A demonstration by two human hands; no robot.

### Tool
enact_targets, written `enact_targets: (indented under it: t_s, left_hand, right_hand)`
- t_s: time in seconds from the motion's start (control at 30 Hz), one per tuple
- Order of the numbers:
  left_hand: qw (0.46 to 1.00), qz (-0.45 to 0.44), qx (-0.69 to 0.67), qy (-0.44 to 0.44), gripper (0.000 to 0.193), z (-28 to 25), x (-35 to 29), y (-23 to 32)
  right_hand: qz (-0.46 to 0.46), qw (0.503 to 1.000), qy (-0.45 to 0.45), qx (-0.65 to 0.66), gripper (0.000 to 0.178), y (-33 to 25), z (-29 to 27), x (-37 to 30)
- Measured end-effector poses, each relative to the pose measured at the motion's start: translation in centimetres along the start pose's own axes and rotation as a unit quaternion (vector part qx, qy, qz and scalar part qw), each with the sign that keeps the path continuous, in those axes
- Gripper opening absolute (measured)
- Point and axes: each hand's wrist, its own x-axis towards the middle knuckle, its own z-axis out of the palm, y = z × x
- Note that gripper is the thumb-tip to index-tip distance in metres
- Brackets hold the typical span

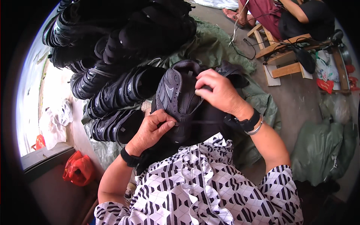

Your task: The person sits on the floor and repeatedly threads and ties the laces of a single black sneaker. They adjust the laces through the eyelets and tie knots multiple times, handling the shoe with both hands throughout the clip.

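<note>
A dark grey and black shoe upper [170, 93] lies over my lap, its opening facing up, with a lighter grey mark on its side and eyelets along the edge. My left hand [154, 129] pinches the near end of it between thumb and fingers. At the right edge of the opening, my right hand [219, 92] has its fingers curled and pressed together; whatever is in their grip is hidden. A thin dark strip [206, 122] runs across from near my left thumb toward my right wrist. Another dark shoe upper [234, 73] shows partly behind my right hand.
Rows of nested black shoe uppers [116, 90] and a large pile of them [150, 33] lie ahead and left on green sheeting [210, 41]. A red plastic bag [78, 168] is at left. Wooden stools [287, 60] and a seated person [307, 17] are at far right, above a green sack [324, 152].
</note>
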Motion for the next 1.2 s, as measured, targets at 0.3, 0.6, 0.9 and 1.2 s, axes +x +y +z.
enact_targets:
  t_s: [0.3, 0.6, 0.9, 1.2]
  left_hand:
    - [0.998, -0.02, -0.053, -0.004, 0.017, 1.2, -0.4, 3.1]
    - [0.993, -0.063, 0.051, -0.082, 0.013, -1.2, -0.9, 3.7]
    - [0.988, -0.078, 0.122, -0.058, 0.014, -2.7, -1.6, 3.2]
    - [0.992, -0.113, 0.037, -0.049, 0.015, -1.8, -1.3, 3.9]
  right_hand:
    - [0.038, 0.961, -0.102, 0.253, 0.039, -6.8, 5.0, -5.2]
    - [0.166, 0.971, -0.131, -0.11, 0.01, -3.3, -2.5, -8.6]
    - [0.229, 0.865, -0.027, -0.446, 0.007, 0.7, -7.2, -12.8]
    - [0.192, 0.924, -0.037, -0.329, 0.021, -0.5, -7.1, -11.9]
